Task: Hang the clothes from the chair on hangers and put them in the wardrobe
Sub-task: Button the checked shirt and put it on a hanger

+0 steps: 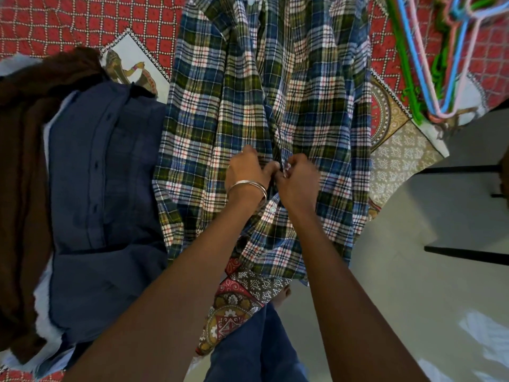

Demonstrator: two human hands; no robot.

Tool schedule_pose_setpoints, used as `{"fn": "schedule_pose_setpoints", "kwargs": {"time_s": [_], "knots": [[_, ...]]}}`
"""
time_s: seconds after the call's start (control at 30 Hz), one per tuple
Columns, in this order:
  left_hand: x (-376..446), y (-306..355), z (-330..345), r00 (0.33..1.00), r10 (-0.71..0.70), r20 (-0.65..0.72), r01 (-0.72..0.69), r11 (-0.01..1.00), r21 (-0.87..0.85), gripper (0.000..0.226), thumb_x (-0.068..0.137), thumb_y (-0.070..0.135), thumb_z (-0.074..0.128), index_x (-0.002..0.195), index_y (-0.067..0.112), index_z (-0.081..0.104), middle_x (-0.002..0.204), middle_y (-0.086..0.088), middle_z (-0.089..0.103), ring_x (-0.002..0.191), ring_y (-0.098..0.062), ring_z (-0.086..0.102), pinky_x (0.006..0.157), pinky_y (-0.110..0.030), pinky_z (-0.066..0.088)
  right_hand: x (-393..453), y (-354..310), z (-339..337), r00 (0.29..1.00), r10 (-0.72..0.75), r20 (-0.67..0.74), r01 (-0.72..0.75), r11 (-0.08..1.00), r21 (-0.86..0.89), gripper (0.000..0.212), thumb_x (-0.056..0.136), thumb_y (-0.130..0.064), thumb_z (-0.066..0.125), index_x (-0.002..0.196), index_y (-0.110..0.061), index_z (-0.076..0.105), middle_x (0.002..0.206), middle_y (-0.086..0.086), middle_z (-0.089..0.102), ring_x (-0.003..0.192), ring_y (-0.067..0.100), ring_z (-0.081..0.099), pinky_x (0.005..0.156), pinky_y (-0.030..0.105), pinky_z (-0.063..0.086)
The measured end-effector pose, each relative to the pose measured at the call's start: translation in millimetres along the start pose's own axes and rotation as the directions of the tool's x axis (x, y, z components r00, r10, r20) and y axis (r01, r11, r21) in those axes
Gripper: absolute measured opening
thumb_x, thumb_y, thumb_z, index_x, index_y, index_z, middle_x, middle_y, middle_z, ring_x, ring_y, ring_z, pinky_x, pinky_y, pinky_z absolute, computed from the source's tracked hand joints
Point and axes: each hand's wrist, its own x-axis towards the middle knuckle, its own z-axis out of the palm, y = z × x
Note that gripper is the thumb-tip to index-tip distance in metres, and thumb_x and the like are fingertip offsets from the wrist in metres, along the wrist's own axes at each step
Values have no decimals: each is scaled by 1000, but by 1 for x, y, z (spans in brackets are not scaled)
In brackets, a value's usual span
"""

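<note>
Where the two front edges of the plaid shirt (264,86) meet, the left hand (248,172) and the right hand (298,179) sit knuckle to knuckle, each with fingers curled and pinching the cloth of the placket at one spot; the left wrist wears a thin metal bangle (248,187); the shirt lies spread flat on a red patterned bedspread (77,20), running away from the hands and hanging over the bed edge beneath the forearms; just left of the left hand lies a navy button shirt (104,194), and beyond it a brown garment (22,166); far up and right of the right hand, a bundle of coloured plastic hangers (438,56) rests on the bedspread.
</note>
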Motion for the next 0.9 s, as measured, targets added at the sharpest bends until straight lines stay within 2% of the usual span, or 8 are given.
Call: {"fn": "schedule_pose_setpoints", "kwargs": {"time_s": [0.07,0.17,0.3,0.37,0.47,0.57,0.77,0.9], "knots": [[5,4,5,999,-26,36,22,993,114,57,82,48,68,121,11,49,114,-13,61,103,-33,61,71,-40,49,3,4,3,999,45,9,-44,998,-51,26,86,-17,68,109,-7,60,103,12,65,94,27,61,75,34,50],[17,7,6,998,-42,37,37,992,124,38,87,37,67,112,9,59,108,-15,65,96,-34,64,73,-41,55,8,7,1,994,94,-63,-91,995,48,15,90,-16,65,95,-3,68,82,8,67,72,19,59,60,24,41],[22,0,4,997,-50,59,60,979,-192,13,84,19,72,78,8,66,85,-9,69,84,-24,64,76,-30,52,2,10,0,965,260,33,-248,864,439,18,87,-23,71,70,-22,66,71,1,67,72,22,68,65,35,59],[23,-8,4,985,-77,152,134,899,-417,22,80,7,74,63,9,60,69,2,65,78,-18,61,87,-33,53,-1,13,0,960,264,92,-275,828,489,23,86,-22,72,66,-29,61,71,0,67,76,24,69,70,47,59],[24,-17,5,971,-73,228,199,777,-597,39,77,-7,72,53,16,51,54,15,57,74,-14,56,96,-45,50,-3,11,1,970,205,131,-243,847,472,10,86,-19,71,79,-24,68,78,-1,69,80,20,69,75,46,59],[22,-17,2,971,-65,231,188,802,-567,28,78,0,73,60,13,57,75,-3,62,84,-21,61,89,-47,53,-5,6,3,981,166,105,-195,874,446,13,86,-16,71,98,-11,72,84,2,71,81,16,68,79,41,58],[16,-9,-2,996,13,89,27,902,-431,10,78,12,76,79,5,70,75,-2,65,74,-17,61,79,-34,55,-10,3,2,993,113,38,-117,871,477,18,88,-13,69,105,-7,73,91,3,73,81,10,67,74,21,55],[15,-10,-2,999,52,9,-47,950,-309,11,80,14,73,74,6,69,75,-11,70,73,-27,66,73,-38,55,-10,6,2,993,46,106,-96,843,529,18,92,-14,63,106,-12,74,93,3,74,85,15,68,77,33,57]]}}
